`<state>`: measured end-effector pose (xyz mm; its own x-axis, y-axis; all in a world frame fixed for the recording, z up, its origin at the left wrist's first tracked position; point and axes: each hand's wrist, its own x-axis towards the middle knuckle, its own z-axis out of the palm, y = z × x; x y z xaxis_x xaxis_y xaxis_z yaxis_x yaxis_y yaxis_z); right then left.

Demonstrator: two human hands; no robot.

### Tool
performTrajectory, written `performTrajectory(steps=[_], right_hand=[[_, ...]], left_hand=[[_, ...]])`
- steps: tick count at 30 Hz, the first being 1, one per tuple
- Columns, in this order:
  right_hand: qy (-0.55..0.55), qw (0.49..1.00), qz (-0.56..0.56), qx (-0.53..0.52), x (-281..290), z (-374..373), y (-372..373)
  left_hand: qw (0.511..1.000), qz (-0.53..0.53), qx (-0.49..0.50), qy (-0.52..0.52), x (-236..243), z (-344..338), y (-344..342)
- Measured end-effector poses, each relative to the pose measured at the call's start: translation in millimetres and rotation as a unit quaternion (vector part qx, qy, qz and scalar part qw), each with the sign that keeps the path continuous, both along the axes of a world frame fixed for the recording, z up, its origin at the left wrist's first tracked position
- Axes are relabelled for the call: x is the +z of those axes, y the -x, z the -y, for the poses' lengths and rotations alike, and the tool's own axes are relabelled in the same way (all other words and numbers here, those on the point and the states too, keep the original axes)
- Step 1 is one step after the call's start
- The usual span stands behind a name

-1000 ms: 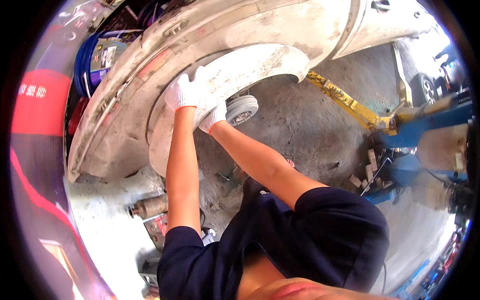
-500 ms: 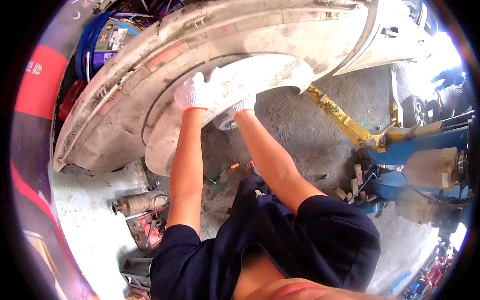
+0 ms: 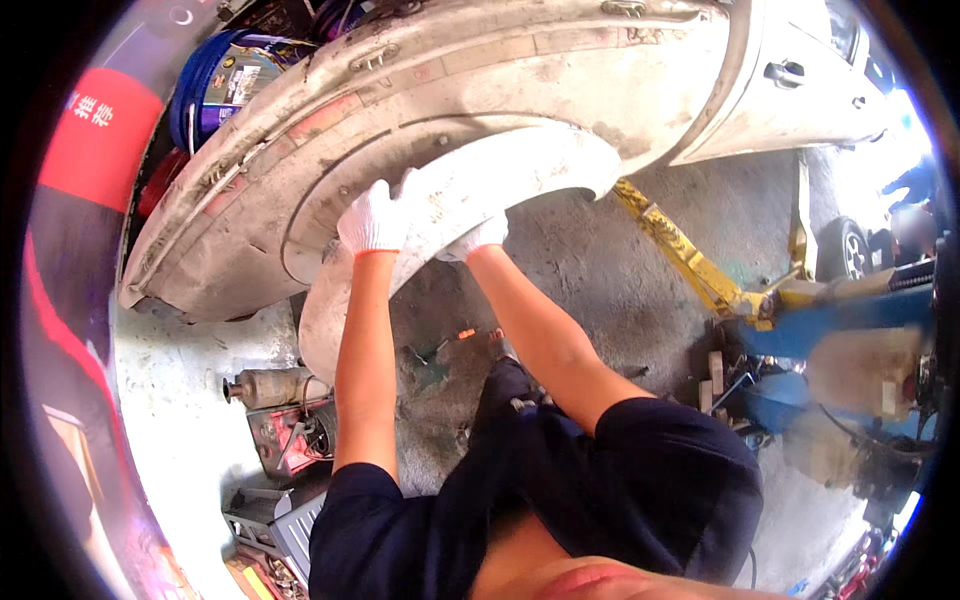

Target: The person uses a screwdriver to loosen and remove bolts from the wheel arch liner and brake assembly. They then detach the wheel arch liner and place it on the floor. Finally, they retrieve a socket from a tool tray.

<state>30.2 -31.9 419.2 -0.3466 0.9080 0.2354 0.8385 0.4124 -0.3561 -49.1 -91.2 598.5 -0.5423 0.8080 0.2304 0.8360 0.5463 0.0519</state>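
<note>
A dirty off-white curved wheel-arch panel (image 3: 500,180) lies in both my gloved hands against the fender of a raised white car (image 3: 600,85). My left hand (image 3: 372,218) is closed on the panel's left part, thumb side up over its face. Lower and to the right, my right hand (image 3: 480,237) grips the inner curved edge, its fingers partly hidden beneath. The panel's right end rests close to the car's lower edge. At the left, its end hangs apart from the body, and the round recess of the wheel arch (image 3: 315,225) shows behind it.
A yellow lift arm (image 3: 680,250) reaches under the car from a blue lift post (image 3: 860,345) at right. A rusty exhaust canister (image 3: 272,387) lies at left by a red tool case (image 3: 292,440). An orange-handled tool (image 3: 464,335) is on the floor.
The panel's left end has swung down and away from the fender, baring more of the arch. Both hands moved slightly down with it and kept their grip. My view shifted a little.
</note>
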Motion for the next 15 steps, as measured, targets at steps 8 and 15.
performTrajectory(steps=[8, 15], right_hand=[[0.046, 0.993, 0.102, 0.048, -43.5, -83.7, -82.5], [0.162, 0.908, -0.344, 0.176, -106.7, -119.2, -95.3]], left_hand=[[0.991, -0.072, -0.027, -0.106, -19.7, 20.7, 0.7], [0.992, 0.016, -0.072, -0.098, -18.5, 11.2, 0.9]])
